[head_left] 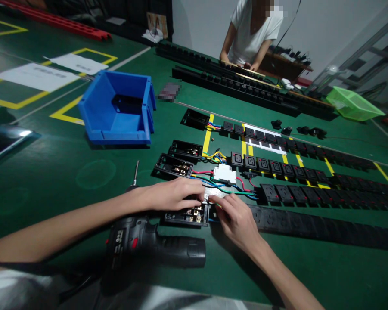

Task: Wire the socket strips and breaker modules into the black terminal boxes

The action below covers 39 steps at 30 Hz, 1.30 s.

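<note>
My left hand [181, 193] is over the near black terminal housing [182, 217], its fingers closed at a pale grey-white block [215, 193], partly hidden. From the other side, my right hand [237, 217] has thumb and index finger pinched at the block's near edge. Brass terminals show inside the housing, below my left fingers. A white circuit breaker [224, 173] lies just beyond, joined to red wires. Blue and green wires [242, 192] run past it to a row of black socket modules [284, 194]. The near socket strip [293, 221] extends right from beside my right hand.
A black cordless screwdriver [155, 245] lies in front of my left forearm. A blue bin [116, 107] stands at the left, holding a black part. Further socket rows [265, 165] lie beyond. Across the table, a person [253, 38] stands near long black rails [232, 88] and a green basket [355, 103].
</note>
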Available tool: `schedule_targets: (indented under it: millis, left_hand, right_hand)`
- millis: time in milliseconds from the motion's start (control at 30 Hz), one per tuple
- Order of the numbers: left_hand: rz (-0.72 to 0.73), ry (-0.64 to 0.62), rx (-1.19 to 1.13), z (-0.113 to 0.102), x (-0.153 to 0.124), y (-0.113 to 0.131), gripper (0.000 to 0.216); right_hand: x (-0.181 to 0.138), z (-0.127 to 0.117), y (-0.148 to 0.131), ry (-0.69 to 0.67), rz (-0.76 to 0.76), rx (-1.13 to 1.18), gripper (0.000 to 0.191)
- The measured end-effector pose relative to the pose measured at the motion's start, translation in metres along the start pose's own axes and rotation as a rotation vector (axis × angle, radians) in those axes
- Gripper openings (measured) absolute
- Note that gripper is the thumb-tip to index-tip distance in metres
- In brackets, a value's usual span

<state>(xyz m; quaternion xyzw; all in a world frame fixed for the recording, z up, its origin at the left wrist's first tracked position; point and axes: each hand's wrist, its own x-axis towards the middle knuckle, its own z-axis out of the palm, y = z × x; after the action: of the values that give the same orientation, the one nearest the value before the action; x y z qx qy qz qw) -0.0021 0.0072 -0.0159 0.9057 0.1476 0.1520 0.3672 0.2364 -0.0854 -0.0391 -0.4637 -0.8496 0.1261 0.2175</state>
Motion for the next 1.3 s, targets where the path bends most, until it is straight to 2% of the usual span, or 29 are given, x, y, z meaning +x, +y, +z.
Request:
schedule_targets:
  millis: [233,433,567,667,767,833,933,1067,1300]
  left_hand:
    - [-0.049,-0.037,-0.033,-0.0017,0.0011,-0.0007,0.006]
    - [-0.046,-0.046,-0.032,-0.0021,0.0012,-0.0025,0.008]
    - [-0.049,-0.048,-0.007,-0.0014,0.0012,-0.0041,0.009]
    - [-0.047,-0.045,-0.006,-0.0018,0.0009,-0.0047,0.009]
    - [-0.05,-0.044,-0.011,-0.0029,0.0007,-0.0046,0.01]
    - [-0.053,-0.048,-0.011,-0.0033,0.0009,-0.0044,0.01]
    - [-0.045,-0.054,-0.007,-0.0029,0.0013,-0.005,0.011]
    - [-0.018,-0.046,-0.003,-0.0017,0.0009,-0.0063,0.012]
    - [0.008,-0.061,0.015,-0.0018,-0.0007,-0.0056,0.014]
  right_hand:
    - [-0.0002,-0.0032,-0.0027,0.005,0.002,0.04,0.026]
    - [-0.0019,-0.0042,0.0012,0.001,-0.013,0.111,0.026]
    - [-0.0022,-0.0012,0.0042,0.066,0.019,0.185,0.01]
    - [-0.0018,-0.0021,0.0033,0.105,0.085,0.285,0.006]
    - [-0.0021,-0.0051,0.0018,0.137,0.181,0.378,0.018]
    - [-0.0025,-0.0065,0.0016,0.148,0.173,0.405,0.018]
    - [-0.0022,-0.0063,0.0017,0.14,0.081,0.38,0.009]
    - [0.0004,-0.0031,0.0004,0.177,0.046,0.331,0.004]
    - [0.0005,0.0016,-0.0024,0.19,0.061,0.235,0.012]
